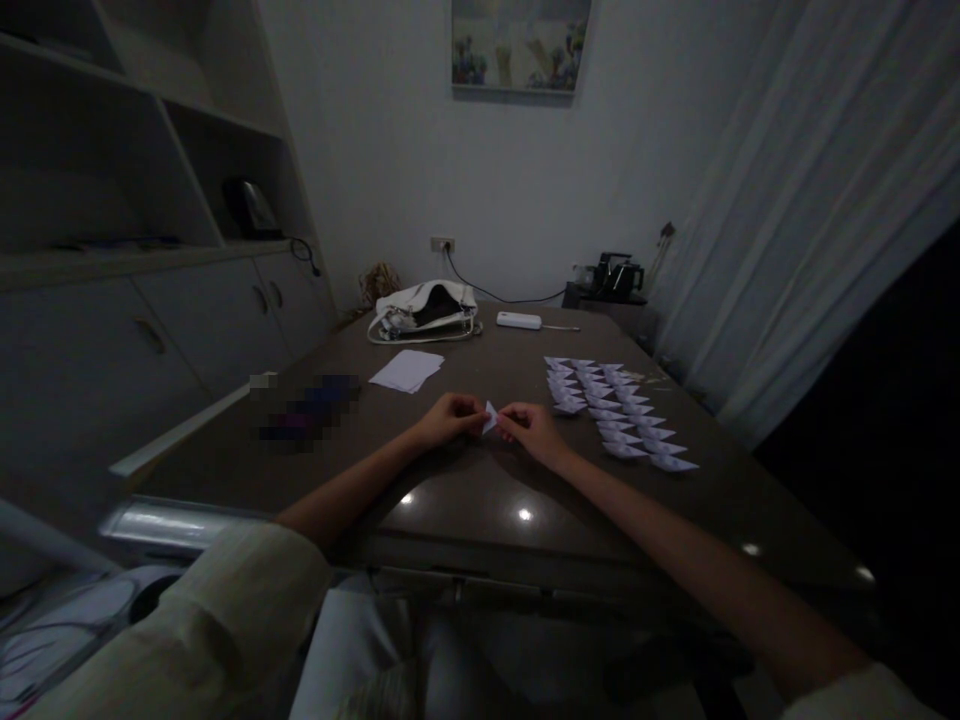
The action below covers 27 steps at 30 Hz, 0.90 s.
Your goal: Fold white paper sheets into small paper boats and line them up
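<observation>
Between my two hands, just above the dark table [450,470], is a small folded white paper [490,417] with a pointed top. My left hand [451,418] pinches its left side, and my right hand [531,430] pinches its right side. Fingers cover much of the paper, so its full shape is hidden. To the right, several folded paper boats [619,404] stand in rows. Beyond my left hand lies a small stack of white paper sheets [409,369].
A white handbag [427,310] sits at the far end of the table, beside a white power strip-like device [519,321]. A blurred dark item [309,408] lies at the left. Cabinets [202,310] line the left wall; a curtain [795,200] hangs at right.
</observation>
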### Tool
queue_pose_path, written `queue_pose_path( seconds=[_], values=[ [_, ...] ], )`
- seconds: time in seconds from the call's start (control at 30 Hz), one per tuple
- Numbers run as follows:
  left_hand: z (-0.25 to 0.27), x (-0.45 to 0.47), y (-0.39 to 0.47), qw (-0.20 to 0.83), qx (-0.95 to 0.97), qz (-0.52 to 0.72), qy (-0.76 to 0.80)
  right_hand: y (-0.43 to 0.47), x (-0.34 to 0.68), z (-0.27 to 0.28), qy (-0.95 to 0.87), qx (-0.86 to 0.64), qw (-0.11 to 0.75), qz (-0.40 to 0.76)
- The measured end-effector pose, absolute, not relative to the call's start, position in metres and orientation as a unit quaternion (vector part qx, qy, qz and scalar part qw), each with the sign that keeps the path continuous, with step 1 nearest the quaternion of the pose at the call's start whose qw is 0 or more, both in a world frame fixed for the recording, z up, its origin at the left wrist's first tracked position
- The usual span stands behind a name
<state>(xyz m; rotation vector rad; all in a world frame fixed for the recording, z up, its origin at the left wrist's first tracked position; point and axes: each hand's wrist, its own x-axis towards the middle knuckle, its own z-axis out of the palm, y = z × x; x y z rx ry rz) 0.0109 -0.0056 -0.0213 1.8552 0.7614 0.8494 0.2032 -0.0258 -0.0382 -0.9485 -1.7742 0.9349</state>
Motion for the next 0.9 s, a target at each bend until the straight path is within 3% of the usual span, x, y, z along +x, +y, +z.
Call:
queue_pose_path(
  seconds=[0.43,0.9],
  values=[
    [-0.0241,0.0126,-0.0074,0.402,0.809,0.300,0.307,-0.0212,0.2072,-0.0359,-0.709,-0.388,0.465,0.362],
    [-0.0217,0.0113,-0.0050,0.558,0.705,0.360,0.250,-0.0222,0.2054,-0.0366,-0.707,-0.340,0.459,0.418]
  ],
)
